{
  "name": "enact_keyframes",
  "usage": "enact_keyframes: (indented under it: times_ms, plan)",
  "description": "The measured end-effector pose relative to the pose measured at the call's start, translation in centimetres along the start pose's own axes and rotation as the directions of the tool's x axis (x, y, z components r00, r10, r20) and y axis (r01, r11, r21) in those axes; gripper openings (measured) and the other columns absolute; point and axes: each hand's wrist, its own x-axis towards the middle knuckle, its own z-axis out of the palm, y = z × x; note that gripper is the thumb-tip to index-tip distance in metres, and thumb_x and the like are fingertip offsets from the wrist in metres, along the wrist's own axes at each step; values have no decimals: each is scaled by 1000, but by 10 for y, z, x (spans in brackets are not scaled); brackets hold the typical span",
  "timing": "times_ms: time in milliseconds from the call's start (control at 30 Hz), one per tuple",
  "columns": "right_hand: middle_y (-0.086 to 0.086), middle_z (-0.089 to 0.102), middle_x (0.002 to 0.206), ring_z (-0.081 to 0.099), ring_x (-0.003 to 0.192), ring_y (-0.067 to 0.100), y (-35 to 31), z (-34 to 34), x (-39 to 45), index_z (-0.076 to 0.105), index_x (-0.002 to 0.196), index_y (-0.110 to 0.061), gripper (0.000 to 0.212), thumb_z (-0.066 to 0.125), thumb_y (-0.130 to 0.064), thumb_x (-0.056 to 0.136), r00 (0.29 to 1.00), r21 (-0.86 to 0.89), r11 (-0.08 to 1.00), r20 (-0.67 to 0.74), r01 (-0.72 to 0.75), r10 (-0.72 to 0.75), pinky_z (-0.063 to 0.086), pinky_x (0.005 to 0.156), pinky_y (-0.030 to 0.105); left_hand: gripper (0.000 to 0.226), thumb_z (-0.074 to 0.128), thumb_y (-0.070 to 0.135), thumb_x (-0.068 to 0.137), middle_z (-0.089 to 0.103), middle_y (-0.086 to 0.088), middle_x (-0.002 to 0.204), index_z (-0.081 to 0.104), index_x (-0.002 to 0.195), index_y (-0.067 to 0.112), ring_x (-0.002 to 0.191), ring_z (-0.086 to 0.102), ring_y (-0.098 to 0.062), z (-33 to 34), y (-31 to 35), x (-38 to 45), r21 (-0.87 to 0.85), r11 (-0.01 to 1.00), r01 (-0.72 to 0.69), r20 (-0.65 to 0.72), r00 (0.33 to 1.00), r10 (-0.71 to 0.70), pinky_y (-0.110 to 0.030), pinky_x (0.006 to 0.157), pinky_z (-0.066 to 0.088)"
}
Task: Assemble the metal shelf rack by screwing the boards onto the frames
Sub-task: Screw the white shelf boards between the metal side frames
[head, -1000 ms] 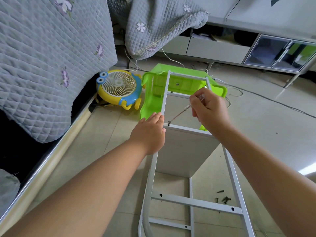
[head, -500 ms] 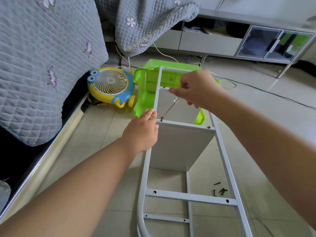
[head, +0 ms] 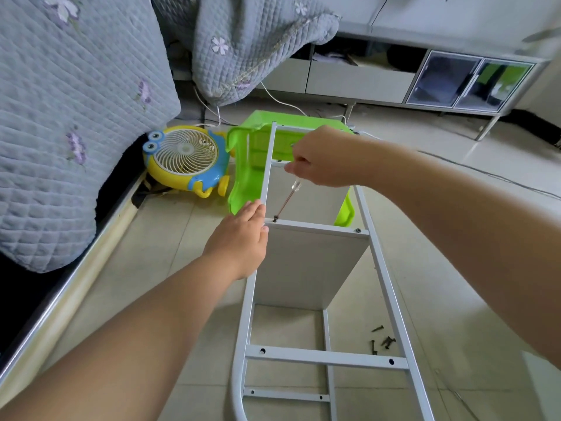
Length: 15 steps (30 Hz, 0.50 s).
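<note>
The quilt (head: 76, 117) hangs over the bed edge at left and covers the upper-left area. The cabinet (head: 425, 80) runs along the far wall. The frame (head: 385, 287), of white metal tube, lies across the floor centre; its far end rests on the green stool (head: 246, 177). The board (head: 306, 262) stands on edge inside the frame, its top edge against a frame crossbar. The fan (head: 185, 159), yellow and blue, sits on the floor left of the stool.

The left hand (head: 239, 238) rests flat against the left frame tube and the board's corner, fingers straight and together. The right hand (head: 321, 159) pinches the handle of the screwdriver (head: 288, 197), fingers curled round it. The screwdriver slants down and left; its tip sits on a screw (head: 275, 219) at the crossbar's left end. A second screw (head: 358, 230) sits at the right end. Loose screws (head: 382, 341) lie on the floor between the frame rails, nearer the right one.
</note>
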Motion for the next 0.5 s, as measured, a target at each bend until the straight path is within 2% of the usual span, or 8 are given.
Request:
enact_keyframes:
  times_ms: [67,133,167,233,300,367,433,500]
  plan:
    - [2,40,67,44,72,24,-2,-1,2,43,73,-7,40,29,-34,100,999,0,999,-11,-36,36,29,50,28,49,24,19,101,8,0,157,15,148,10,144,6,-11,0,0,0,10,1000,5,7,1000,-5,-24,112,11]
    - [3,43,71,50,59,22,-3,-7,-1,42,102,-7,23,32,-27,99,994,191,979,90,-75,58,38,51,26,49,24,20,101,8,-1,157,14,148,9,144,6,-11,0,-1,0,25,1000,6,6,1000,-6,-24,113,12]
    - [5,43,69,50,51,20,-3,-10,-3,36,107,-8,16,33,-21,98,987,280,954,150,-102,61,42,50,26,49,24,20,101,8,-1,157,14,148,9,144,6,-12,0,-2,0,28,1000,5,6,1000,-6,-24,113,11]
    - [9,47,67,50,48,18,-2,-14,-7,35,104,-9,10,30,-10,96,974,370,917,216,-148,70,44,49,25,49,23,20,101,7,0,157,13,148,10,144,5,-12,0,-4,-1,23,1000,6,10,1000,-7,-24,113,11]
    - [13,55,71,54,49,20,1,-12,-6,42,103,-3,18,27,-9,96,974,337,933,220,-130,56,42,46,18,49,23,21,101,6,1,157,12,149,11,144,6,-12,1,-4,-2,4,1000,13,13,1000,-13,-24,113,11]
    - [18,60,80,53,53,23,4,-8,-1,52,103,5,34,26,-18,100,981,229,971,192,-69,24,38,44,13,50,23,22,101,6,3,157,12,149,13,144,7,-11,1,-3,-2,-23,999,24,10,1000,-23,-24,113,13]
    - [10,51,73,48,67,25,4,-4,3,56,96,4,46,24,-28,101,995,108,993,95,-42,32,37,61,21,50,23,22,101,5,4,157,12,149,14,144,8,-11,0,-1,-2,-31,999,26,8,1000,-26,-23,112,14]
    - [3,41,68,45,77,24,2,-1,5,52,85,-4,44,23,-33,101,998,91,995,52,-41,36,33,69,26,50,23,22,101,5,3,157,12,149,14,144,9,-11,1,0,-1,-22,1000,22,2,1000,-22,-22,111,14]
